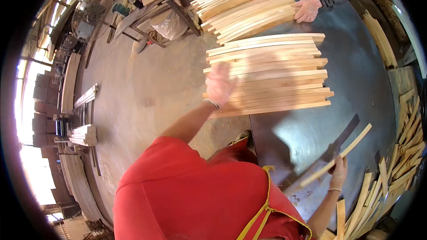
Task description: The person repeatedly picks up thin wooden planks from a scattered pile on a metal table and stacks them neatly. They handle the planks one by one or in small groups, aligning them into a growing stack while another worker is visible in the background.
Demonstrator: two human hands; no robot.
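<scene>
Side by side on the dark metal table, a row of pale wooden strips (275,74) lies in front of me. My left hand (221,82) is over the strips' left ends, blurred, its thumb apart from the other fingers; whether it touches the wood I cannot tell. Off to the lower right, my right hand (339,173) is closed around a single wooden strip (356,141), held tilted above the tabletop, which carries its shadow.
Across the dark table (356,80), a co-worker's hand (308,10) rests on another bundle of strips (249,11). Loose wood pieces (407,129) are heaped beyond the right edge. A workbench (147,9) and a fan (95,9) stand at the far left.
</scene>
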